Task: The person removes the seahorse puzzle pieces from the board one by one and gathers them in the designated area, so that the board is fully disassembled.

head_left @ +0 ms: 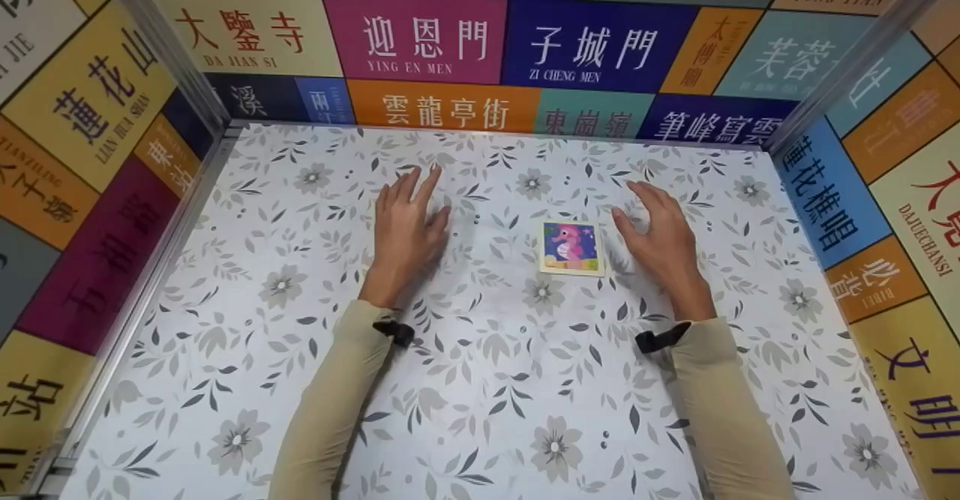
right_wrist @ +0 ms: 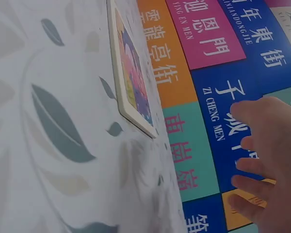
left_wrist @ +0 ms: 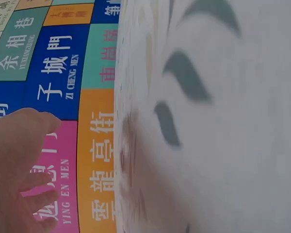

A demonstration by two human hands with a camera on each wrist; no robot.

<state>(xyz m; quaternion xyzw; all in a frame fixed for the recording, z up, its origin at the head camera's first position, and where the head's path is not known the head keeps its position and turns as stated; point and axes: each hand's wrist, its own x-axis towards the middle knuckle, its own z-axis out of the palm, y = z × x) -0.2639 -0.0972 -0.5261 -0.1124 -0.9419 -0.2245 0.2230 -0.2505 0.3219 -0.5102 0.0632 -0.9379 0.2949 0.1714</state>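
A small square picture puzzle (head_left: 571, 248) with a pink seahorse and a pale frame lies flat on the flowered tabletop (head_left: 465, 380). Just to its right is my right hand (head_left: 662, 245), fingers spread loosely and holding nothing. My left hand (head_left: 406, 222) is farther off on the puzzle's left side, its fingers extended and apart, also holding nothing. In the right wrist view the puzzle (right_wrist: 132, 73) is seen edge-on, with the right hand (right_wrist: 269, 155) off to its side. The left wrist view shows the left hand (left_wrist: 22, 170) over bare patterned cloth.
Panels of coloured blocks with Chinese lettering wall in the back (head_left: 431, 38), the left (head_left: 90, 109) and the right (head_left: 900, 222). Metal posts (head_left: 172, 42) stand at the back corners. Each wrist wears a dark strap (head_left: 660, 337).
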